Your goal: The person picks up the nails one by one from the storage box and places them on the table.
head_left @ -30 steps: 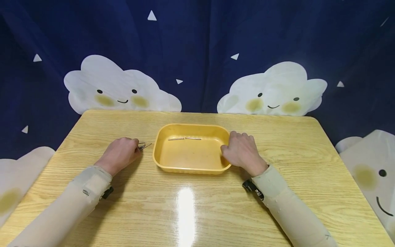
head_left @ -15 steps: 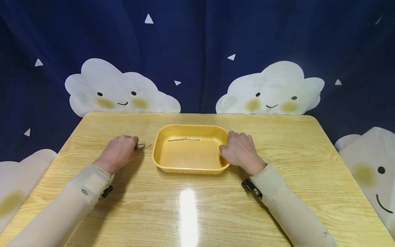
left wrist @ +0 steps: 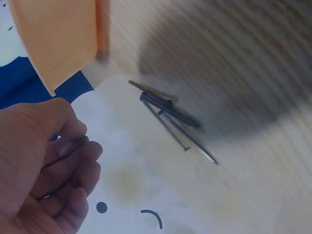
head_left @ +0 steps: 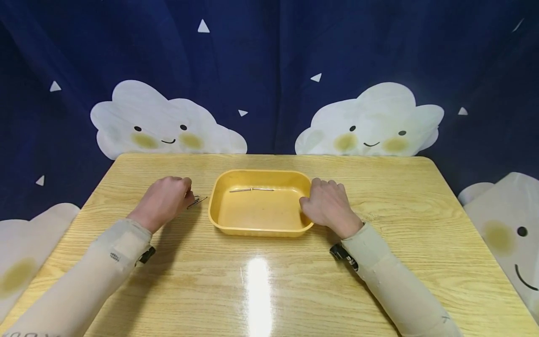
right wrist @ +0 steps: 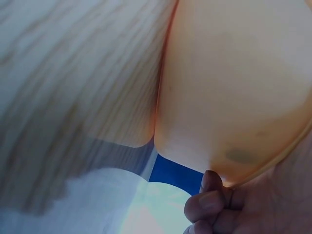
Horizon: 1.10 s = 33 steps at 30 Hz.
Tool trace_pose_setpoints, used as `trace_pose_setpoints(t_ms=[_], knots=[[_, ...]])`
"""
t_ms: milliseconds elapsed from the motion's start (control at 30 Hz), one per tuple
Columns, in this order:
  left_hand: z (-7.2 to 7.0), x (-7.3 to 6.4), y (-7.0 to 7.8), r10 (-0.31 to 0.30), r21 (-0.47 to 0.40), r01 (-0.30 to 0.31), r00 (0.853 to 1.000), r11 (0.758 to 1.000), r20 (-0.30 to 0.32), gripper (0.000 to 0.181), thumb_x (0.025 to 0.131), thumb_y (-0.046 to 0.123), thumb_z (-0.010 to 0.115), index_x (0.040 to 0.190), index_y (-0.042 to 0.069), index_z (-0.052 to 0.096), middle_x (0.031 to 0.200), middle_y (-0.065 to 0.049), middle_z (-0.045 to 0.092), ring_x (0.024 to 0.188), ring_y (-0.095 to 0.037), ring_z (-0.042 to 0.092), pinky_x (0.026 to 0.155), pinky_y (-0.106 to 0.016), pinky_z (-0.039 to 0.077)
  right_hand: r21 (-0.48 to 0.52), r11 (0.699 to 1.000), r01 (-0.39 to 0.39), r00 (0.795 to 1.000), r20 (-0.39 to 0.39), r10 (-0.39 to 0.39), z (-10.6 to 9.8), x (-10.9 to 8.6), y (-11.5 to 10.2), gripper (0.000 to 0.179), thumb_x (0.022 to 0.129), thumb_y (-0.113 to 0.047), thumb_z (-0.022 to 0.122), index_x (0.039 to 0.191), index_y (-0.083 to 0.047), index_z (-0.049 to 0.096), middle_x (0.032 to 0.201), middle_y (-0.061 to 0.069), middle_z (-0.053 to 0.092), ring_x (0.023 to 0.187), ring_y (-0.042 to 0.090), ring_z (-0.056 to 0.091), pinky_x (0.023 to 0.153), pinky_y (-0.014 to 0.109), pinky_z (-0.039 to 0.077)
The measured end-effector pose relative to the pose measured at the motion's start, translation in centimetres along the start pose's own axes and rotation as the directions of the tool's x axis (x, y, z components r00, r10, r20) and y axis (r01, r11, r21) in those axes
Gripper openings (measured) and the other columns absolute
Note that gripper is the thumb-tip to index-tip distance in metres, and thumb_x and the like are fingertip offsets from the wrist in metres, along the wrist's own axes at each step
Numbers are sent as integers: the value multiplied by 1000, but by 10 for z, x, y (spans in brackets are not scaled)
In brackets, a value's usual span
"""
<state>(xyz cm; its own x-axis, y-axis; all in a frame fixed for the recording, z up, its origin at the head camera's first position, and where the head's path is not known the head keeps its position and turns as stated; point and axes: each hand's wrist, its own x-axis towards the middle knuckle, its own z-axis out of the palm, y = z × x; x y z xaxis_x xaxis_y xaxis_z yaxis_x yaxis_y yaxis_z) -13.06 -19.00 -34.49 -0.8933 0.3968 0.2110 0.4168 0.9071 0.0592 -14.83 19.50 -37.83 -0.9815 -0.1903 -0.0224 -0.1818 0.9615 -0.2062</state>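
My left hand [head_left: 162, 201] is just over the table, left of a yellow plastic tray [head_left: 261, 232]. In the left wrist view, its fingers are curled with the thumb close to the index fingertip, and no object shows between them. Beside that hand, several dark metal nails [left wrist: 183, 119] lie in a loose, crossing pile on the wood. My right hand [head_left: 330, 206] grips the right rim of the tray, the thumb on the inner side. Two thin nails [head_left: 251, 189] lie end to end inside the tray, along its far wall.
The light wooden table [head_left: 202, 290] carries a bright light reflection near its front. Behind it hangs a dark blue curtain [head_left: 269, 70] with smiling clouds. A small black device [head_left: 343, 255] sits at the right wrist, another [head_left: 146, 255] at the left.
My left hand has shifted slightly up and away from the nail pile, showing more of it. The right hand stays on the tray rim, and the tray stays put.
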Motion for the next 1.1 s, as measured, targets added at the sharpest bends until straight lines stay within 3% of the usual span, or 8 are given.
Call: trace_pose_setpoints(t_ms=[333, 600, 1100], knots=[[-4, 12, 5, 27, -5, -28, 998, 1000, -50, 19, 85, 0, 63, 68, 7, 56, 58, -3, 52, 52, -14, 45, 49, -31, 43, 15, 1000, -8, 1000, 2, 8, -1, 0, 1, 28, 90, -32, 49, 88, -5, 54, 79, 13, 56, 75, 33, 53, 70, 41, 37], [-6, 17, 12, 64, -2, -65, 995, 998, -73, 15, 86, 1, 64, 73, 5, 60, 63, -6, 58, 54, -16, 50, 53, -36, 51, 21, 1000, -5, 1000, 11, 5, -1, -1, 1, 26, 90, -31, 47, 86, -6, 53, 77, 11, 54, 73, 32, 50, 69, 39, 35], [2, 27, 25, 104, -4, -105, 989, 994, -105, 12, 86, 1, 64, 74, 5, 62, 63, -6, 60, 56, -19, 53, 54, -38, 53, 24, 1000, -13, 1000, 15, 12, -1, -1, 0, 26, 89, -31, 48, 86, -6, 53, 77, 11, 54, 73, 32, 51, 68, 38, 35]])
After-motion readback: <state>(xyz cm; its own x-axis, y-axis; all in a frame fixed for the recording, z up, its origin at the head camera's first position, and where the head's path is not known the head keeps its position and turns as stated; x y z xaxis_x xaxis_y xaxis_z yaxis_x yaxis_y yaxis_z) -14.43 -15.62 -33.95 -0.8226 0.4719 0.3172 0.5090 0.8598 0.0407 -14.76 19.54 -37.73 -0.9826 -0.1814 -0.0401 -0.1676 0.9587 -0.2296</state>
